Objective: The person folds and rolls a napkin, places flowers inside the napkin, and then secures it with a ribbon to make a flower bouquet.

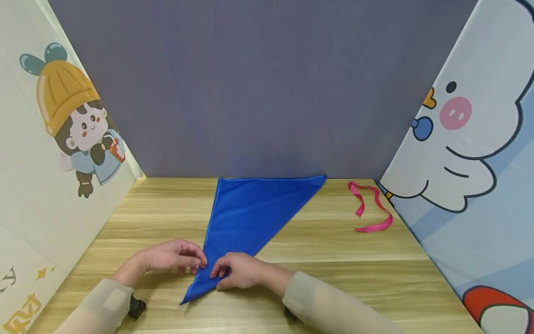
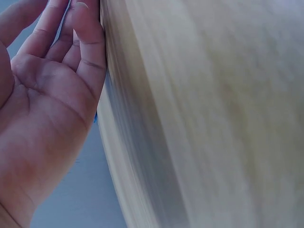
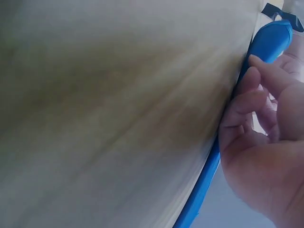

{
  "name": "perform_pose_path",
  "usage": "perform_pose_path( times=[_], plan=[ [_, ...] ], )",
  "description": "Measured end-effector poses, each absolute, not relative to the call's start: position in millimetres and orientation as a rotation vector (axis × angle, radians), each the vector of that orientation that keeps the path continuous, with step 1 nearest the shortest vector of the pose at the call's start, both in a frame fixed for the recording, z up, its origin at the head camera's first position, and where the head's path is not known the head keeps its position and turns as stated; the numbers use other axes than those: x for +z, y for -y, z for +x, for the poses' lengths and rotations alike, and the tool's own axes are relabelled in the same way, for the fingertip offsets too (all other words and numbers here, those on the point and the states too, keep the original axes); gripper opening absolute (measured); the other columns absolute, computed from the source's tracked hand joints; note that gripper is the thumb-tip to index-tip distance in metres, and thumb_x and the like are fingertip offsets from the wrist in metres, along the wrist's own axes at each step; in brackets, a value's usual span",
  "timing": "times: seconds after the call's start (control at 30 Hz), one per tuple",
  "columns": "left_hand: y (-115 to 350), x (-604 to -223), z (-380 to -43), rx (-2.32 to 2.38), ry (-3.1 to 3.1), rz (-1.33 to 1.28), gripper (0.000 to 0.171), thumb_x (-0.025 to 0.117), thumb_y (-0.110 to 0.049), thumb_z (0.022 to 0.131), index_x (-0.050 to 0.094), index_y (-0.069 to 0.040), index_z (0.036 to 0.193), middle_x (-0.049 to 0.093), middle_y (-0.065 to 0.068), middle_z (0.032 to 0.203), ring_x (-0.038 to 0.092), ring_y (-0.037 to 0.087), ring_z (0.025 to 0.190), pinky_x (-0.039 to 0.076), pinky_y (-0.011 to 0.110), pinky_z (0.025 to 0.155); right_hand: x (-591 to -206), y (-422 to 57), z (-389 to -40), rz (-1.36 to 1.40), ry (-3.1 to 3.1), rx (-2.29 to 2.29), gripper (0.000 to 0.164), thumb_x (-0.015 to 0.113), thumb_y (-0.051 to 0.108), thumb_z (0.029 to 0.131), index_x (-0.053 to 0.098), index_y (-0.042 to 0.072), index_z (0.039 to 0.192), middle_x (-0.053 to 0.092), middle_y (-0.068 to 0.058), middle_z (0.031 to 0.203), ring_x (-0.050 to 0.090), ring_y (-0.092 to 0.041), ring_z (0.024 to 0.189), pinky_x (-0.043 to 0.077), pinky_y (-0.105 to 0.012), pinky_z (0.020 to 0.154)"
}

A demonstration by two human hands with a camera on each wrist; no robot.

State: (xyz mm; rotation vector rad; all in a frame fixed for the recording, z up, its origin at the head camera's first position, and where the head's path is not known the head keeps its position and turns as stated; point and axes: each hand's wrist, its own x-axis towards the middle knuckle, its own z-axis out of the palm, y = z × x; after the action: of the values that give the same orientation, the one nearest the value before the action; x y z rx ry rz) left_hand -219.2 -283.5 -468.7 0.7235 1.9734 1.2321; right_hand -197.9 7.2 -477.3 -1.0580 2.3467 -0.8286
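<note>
A blue cloth (image 1: 250,213) in a triangular shape lies on the wooden table, its narrow tip pointing toward the person. My left hand (image 1: 177,256) is at the cloth's left edge, fingers loosely bent and fingertips right at the border. In the left wrist view the palm of the left hand (image 2: 52,99) shows, with nothing held in it. Over the cloth's narrow end, my right hand (image 1: 242,271) rests with curved fingers, thumb and forefinger apart. The right wrist view shows the right hand (image 3: 261,123) along the blue cloth (image 3: 199,190), whose tip rises a little beyond the fingers.
A crumpled pink ribbon (image 1: 377,222) lies at the table's right side. Behind the wooden table (image 1: 333,278) stands a grey panel (image 1: 267,83). Cartoon-printed panels flank it at left (image 1: 37,185) and right (image 1: 496,195).
</note>
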Motion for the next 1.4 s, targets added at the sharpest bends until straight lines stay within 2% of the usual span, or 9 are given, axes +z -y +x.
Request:
perform_pose_path(
  times=[0.2,0.37,0.47,0.67,0.8,0.93,1.1,1.33,1.4],
  plan=[
    [285,-469,-220,1.239,-1.966,0.745,0.032,0.052,-0.021,0.116,0.074,0.000,0.128,0.077,0.017,0.122,0.075,0.018,0.101,0.061,0.029,0.077,-475,-10,-196,-0.972,-2.270,-0.938,0.014,0.083,0.020,0.099,0.082,0.018,0.113,0.066,0.018,0.085,0.060,0.004,0.070,0.053,-0.016,0.068],
    [288,-470,-220,1.257,-1.859,0.784,0.061,0.074,-0.037,0.105,0.062,0.011,0.140,0.072,0.016,0.137,0.070,0.014,0.115,0.059,0.026,0.091,-476,-11,-193,-0.820,-2.181,-1.094,0.007,0.077,0.013,0.102,0.079,0.011,0.108,0.068,0.009,0.076,0.064,-0.003,0.061,0.054,-0.019,0.055],
    [288,-468,-219,1.223,-1.854,0.772,0.077,0.086,-0.045,0.096,0.058,0.009,0.145,0.070,0.007,0.137,0.065,0.010,0.113,0.055,0.025,0.094,-478,-11,-192,-0.759,-2.144,-1.161,0.006,0.073,0.010,0.105,0.077,0.007,0.109,0.068,0.003,0.076,0.064,-0.007,0.060,0.055,-0.021,0.053],
    [280,-462,-213,1.153,-2.005,0.734,0.035,0.073,-0.025,0.107,0.067,-0.005,0.134,0.072,0.000,0.094,0.062,0.008,0.077,0.051,0.022,0.067,-480,-11,-194,-0.706,-2.110,-1.210,0.006,0.070,0.007,0.106,0.074,0.006,0.110,0.067,-0.001,0.078,0.065,-0.010,0.057,0.057,-0.024,0.051],
    [273,-464,-212,1.192,-2.051,0.734,0.018,0.066,-0.021,0.111,0.070,-0.004,0.116,0.066,0.002,0.086,0.053,0.007,0.067,0.044,0.020,0.059,-480,-11,-194,-0.674,-2.086,-1.244,0.005,0.073,0.009,0.104,0.073,0.006,0.108,0.068,0.000,0.081,0.066,-0.011,0.057,0.058,-0.025,0.051],
    [268,-468,-212,1.229,-2.085,0.721,0.018,0.069,-0.019,0.110,0.070,-0.001,0.107,0.063,0.000,0.079,0.049,0.007,0.062,0.042,0.018,0.056,-481,-10,-194,-0.663,-2.073,-1.280,0.008,0.075,0.008,0.102,0.072,0.004,0.108,0.067,0.000,0.082,0.066,-0.012,0.057,0.059,-0.026,0.051],
    [264,-470,-212,1.242,-2.154,0.653,0.021,0.077,-0.017,0.104,0.066,0.000,0.112,0.061,-0.003,0.075,0.050,0.007,0.058,0.045,0.021,0.055,-480,-10,-193,-0.655,-2.068,-1.302,0.015,0.075,0.002,0.101,0.067,0.005,0.113,0.065,-0.001,0.084,0.067,-0.014,0.058,0.060,-0.028,0.052],
    [260,-472,-211,1.268,-2.232,0.614,0.043,0.084,-0.014,0.098,0.050,0.001,0.119,0.058,0.011,0.103,0.055,0.009,0.060,0.050,0.023,0.055,-480,-11,-194,-0.689,-2.052,-1.310,0.015,0.074,-0.001,0.101,0.063,0.009,0.104,0.064,-0.002,0.081,0.067,-0.013,0.057,0.060,-0.028,0.052],
    [259,-473,-211,1.251,-2.282,0.650,0.044,0.087,-0.015,0.095,0.051,0.000,0.115,0.055,0.012,0.101,0.055,0.008,0.063,0.048,0.022,0.055,-480,-11,-195,-0.708,-2.055,-1.295,0.013,0.073,-0.001,0.102,0.065,0.009,0.100,0.063,-0.002,0.078,0.066,-0.013,0.056,0.060,-0.027,0.052]
  ],
)
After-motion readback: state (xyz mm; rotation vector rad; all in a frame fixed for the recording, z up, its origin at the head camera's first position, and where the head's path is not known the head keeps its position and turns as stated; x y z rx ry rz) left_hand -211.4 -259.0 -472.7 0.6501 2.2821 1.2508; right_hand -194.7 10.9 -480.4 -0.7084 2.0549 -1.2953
